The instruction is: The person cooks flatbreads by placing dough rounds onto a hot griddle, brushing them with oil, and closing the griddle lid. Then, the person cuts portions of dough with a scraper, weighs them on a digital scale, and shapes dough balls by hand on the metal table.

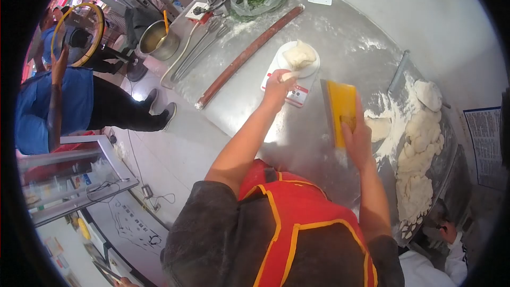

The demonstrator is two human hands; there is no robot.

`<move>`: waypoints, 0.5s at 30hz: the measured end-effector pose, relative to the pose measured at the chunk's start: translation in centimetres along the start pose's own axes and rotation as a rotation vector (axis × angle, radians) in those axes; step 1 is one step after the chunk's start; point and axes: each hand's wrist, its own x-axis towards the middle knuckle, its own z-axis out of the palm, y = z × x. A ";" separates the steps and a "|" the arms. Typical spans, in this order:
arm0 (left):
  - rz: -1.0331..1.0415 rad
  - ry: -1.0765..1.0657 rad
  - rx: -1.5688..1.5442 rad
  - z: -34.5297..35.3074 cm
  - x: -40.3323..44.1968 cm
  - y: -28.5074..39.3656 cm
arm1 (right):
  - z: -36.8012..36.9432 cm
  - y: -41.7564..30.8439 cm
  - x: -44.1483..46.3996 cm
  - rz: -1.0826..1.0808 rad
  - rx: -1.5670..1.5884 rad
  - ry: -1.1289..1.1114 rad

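My left hand (277,86) is closed on a small piece of dough (290,75) at the near side of a white kitchen scale (281,64). A larger lump of dough (299,55) rests on the scale's plate. In my right hand (357,137) is a yellow dough scraper (341,107), its metal edge facing left, over the steel table (249,106). To the right of that hand lies a flat dough piece (378,128) in loose flour. A long mass of dough (417,154) stretches along the table's right side.
A long brown rolling pin (249,56) lies left of the scale. Behind it are a bag of greens (258,0), tongs (199,48) and a power strip (200,13). A metal pot (159,41) stands beyond the left edge. A person (58,90) is at far left, another (435,260) at lower right.
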 end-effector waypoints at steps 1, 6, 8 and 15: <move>0.003 -0.030 0.008 0.3 0.2 0.7 | -0.1 -0.3 0.6 0.009 -0.015 0.013; 0.261 -0.255 0.694 2.1 0.7 -1.5 | -1.2 0.9 1.1 0.083 -0.078 0.137; 0.857 0.044 0.964 2.7 1.9 -3.5 | -2.3 1.4 0.4 0.169 -0.047 0.148; 0.592 -0.064 1.627 4.2 10.3 2.7 | -5.4 4.3 -5.4 0.352 -0.064 0.360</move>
